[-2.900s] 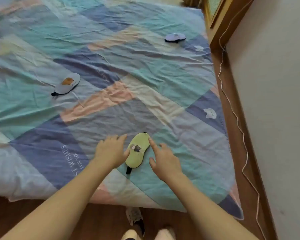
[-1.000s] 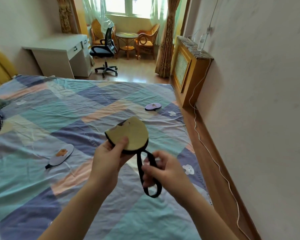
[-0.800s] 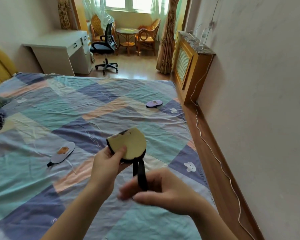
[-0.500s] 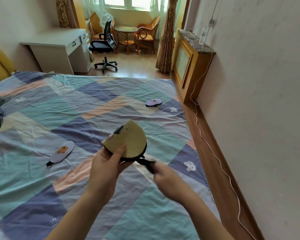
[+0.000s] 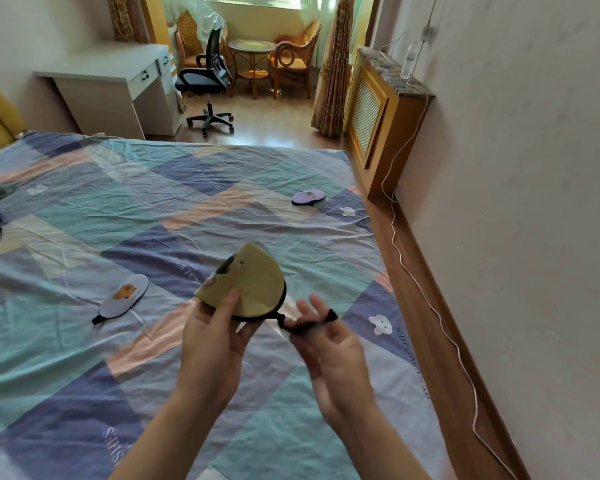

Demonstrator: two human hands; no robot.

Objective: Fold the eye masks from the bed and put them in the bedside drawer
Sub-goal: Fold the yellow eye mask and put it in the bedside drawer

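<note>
Two hands hold the green eye mask (image 5: 253,285) above the bed (image 5: 84,341): the left hand (image 5: 212,344) pinches the folded pad by its lower edge, thumb on the front, while the right hand (image 5: 329,344) has the black strap (image 5: 305,323) looped over its half-spread fingers. To do this well, wind the strap snugly round the pad, keeping the fold pinched. Its straight folded edge runs lower-left to upper-right, curved side facing right

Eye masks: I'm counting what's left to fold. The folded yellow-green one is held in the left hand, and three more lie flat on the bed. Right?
Not quite: the head view shows two on the bed, the grey-blue eye mask and the purple eye mask. The left hand does hold the folded yellow-green eye mask.
</note>
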